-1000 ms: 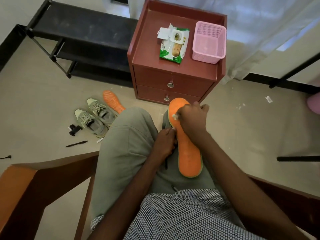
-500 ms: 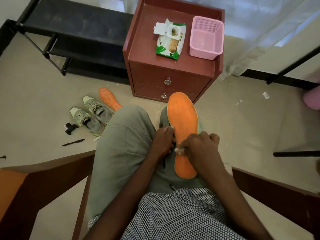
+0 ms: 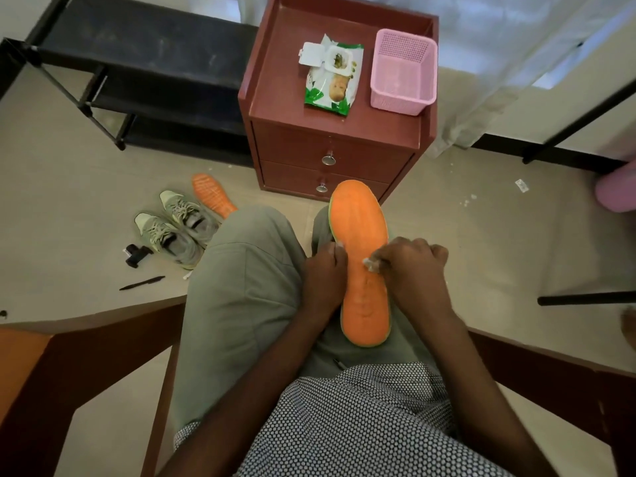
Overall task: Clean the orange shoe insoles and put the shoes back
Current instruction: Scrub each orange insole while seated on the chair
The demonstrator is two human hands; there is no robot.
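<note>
A seated person in grey-green trousers holds a long orange foam shoe insole with a green edge [image 3: 361, 259] lengthwise on the right thigh, toe end pointing away toward a reddish-brown wooden two-drawer bedside cabinet [image 3: 330, 156]. The left hand [image 3: 323, 280] grips the insole's left edge about mid-length, fingers curled against it. The right hand [image 3: 413, 270] is closed around a small crumpled white wipe [image 3: 371, 265], pinching it and pressing it onto the middle of the insole's upper face. A second orange insole with a ribbed surface [image 3: 211, 197] lies on the beige floor [image 3: 69, 187], partly hidden behind the left knee and just beside a pair of pale green and grey lace-up sneakers [image 3: 179, 232] standing side by side. Near the sneakers, on the floor, are a small black object [image 3: 136, 254], which cannot be identified, and a black pen [image 3: 141, 283]. On top of the cabinet rest a green and white packet of wet wipes with its flap lid open [image 3: 332, 80] and, just to its right, a pink perforated plastic basket [image 3: 402, 77]. A black metal shoe rack [image 3: 137, 74] stands to the left of the cabinet. White curtain fabric [image 3: 499, 46] hangs behind the cabinet to its right.
</note>
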